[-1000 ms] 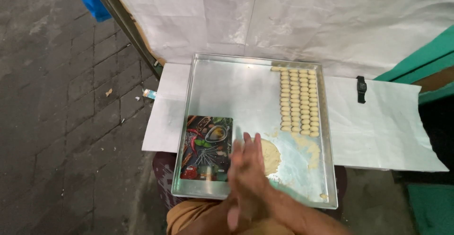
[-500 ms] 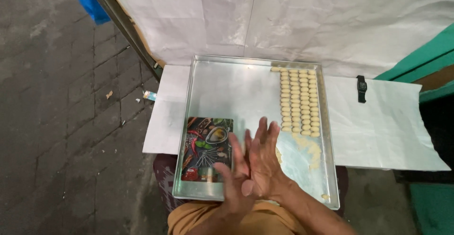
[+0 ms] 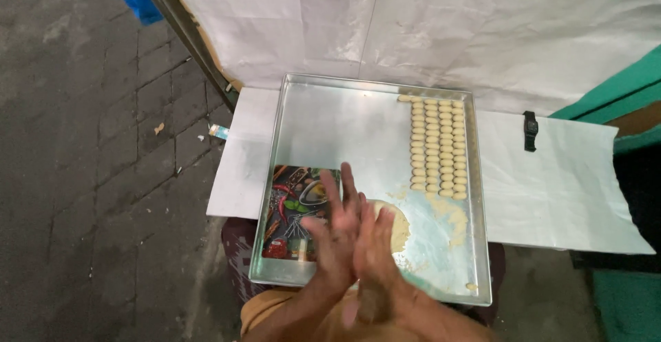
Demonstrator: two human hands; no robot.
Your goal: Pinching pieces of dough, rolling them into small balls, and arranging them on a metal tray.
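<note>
The left hand [image 3: 337, 228] and the right hand [image 3: 375, 249] are pressed palm to palm over the near edge of the metal tray [image 3: 344, 118], fingers stretched out and blurred; whether anything lies between the palms cannot be told, though a bit of dough may be there; neither hand is closed around anything that shows. Just beyond the fingertips a flat lump of pale dough [image 3: 398, 226] lies on the tray floor near its near right corner, with crumbs of the same stuff beside it; rows of small shaped dough pieces [image 3: 438, 146] run along the tray's right edge from the far right corner toward the middle. A picture-printed cutting board [image 3: 292, 211] sits in the near left corner, partly under the left hand. The tray rests on white paper [image 3: 564, 184]; a black wristwatch [image 3: 530, 130] lies on that paper, well to the right of the tray.
</note>
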